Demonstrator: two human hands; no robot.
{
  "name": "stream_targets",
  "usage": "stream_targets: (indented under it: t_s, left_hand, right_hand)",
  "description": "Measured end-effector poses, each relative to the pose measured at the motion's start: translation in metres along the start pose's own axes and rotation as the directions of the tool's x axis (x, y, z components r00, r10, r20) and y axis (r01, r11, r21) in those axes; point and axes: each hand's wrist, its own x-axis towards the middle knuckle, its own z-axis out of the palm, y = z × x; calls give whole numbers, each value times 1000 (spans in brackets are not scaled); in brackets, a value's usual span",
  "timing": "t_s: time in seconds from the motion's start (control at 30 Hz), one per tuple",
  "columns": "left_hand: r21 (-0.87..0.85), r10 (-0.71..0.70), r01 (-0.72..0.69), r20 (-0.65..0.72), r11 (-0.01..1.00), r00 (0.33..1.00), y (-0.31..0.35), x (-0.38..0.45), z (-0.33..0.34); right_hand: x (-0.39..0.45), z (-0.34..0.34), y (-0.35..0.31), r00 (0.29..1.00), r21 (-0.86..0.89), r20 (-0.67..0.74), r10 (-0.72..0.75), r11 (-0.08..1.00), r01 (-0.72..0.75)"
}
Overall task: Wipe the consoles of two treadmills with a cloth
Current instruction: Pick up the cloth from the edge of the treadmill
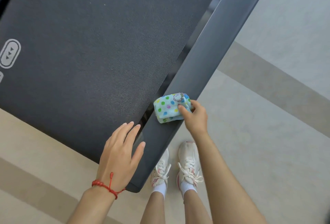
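Nearest the camera: two bare legs and white sneakers [180, 166] w/ white socks, standing on the pale floor [259, 125] just beside the rear corner of the treadmill's side rail [201, 59].

Left hand [119, 154] sits over that same rear end, spanning the seam where the rail meets the running belt [89, 45]. Fingers straight and spread, grip wide, holding nothing; can't tell if the palm actually touches the surface. A red cord bracelet [107, 186] is on the left wrist, nearer the camera than the rail's corner.

Right hand [193, 116] is a bit farther along the rail, on its outer edge. Grip is closed on the cloth [169, 107]: thumb on top, other fingers curled round its far-right side. The cloth is folded into a small pad, light blue w/ coloured dots and a small cartoon print, lying flat on the rail's top face just beside the belt's edge.

Beyond the cloth the rail runs on diagonally to the upper right, grey and smooth. Left of the rail the dark textured belt fills most of the view; near the belt's far left edge is a white oval marking [9, 53] w/ three small arrows. Right of the rail, the floor shows wide bands of lighter and darker grey-beige. No console in view.
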Motion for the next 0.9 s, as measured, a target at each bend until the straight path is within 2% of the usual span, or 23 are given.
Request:
stream_targets:
  t_s: [0.17, 0.23, 0.3, 0.4, 0.47, 0.53, 0.6, 0.77, 0.9]
  left_hand:
    - [4, -4, 4, -10, 1000, 1000, -3, 0, 1]
    - [5, -11, 11, -12, 1000, 1000, -4, 1, 1]
    - [9, -16, 16, -18, 1000, 1000, -3, 2, 3]
    - [9, -9, 10, -25, 1000, 1000, -2, 3, 5]
    - [4, -12, 12, -30, 1000, 999, -2, 4, 6]
    - [-7, -16, 16, -34, 1000, 999, -1, 4, 7]
    - [-18, -18, 18, -37, 1000, 999, -1, 4, 8]
    - [-10, -17, 16, -45, 1000, 999, -1, 4, 8]
    - [-7, -15, 14, -48, 1000, 999, -4, 3, 4]
  right_hand:
    - [39, -23, -25, 952, -293, 294, -85, 940, 174]
    - [49, -25, -35, 926, -376, 366, -90, 896, 236]
    - [53, -23, -40, 918, -410, 382, -106, 871, 271]
    - [42, -16, -33, 951, -334, 278, -134, 915, 226]
    - [28, -11, -23, 982, -268, 109, -152, 947, 177]
    - [12, -3, -15, 993, -190, -75, -96, 979, 80]
    - [-1, 7, -9, 986, -134, -168, -9, 991, -14]
    - [-14, 35, -8, 970, -93, -232, 77, 991, -101]
    - [-9, 40, -17, 973, 35, -179, 146, 989, -142]
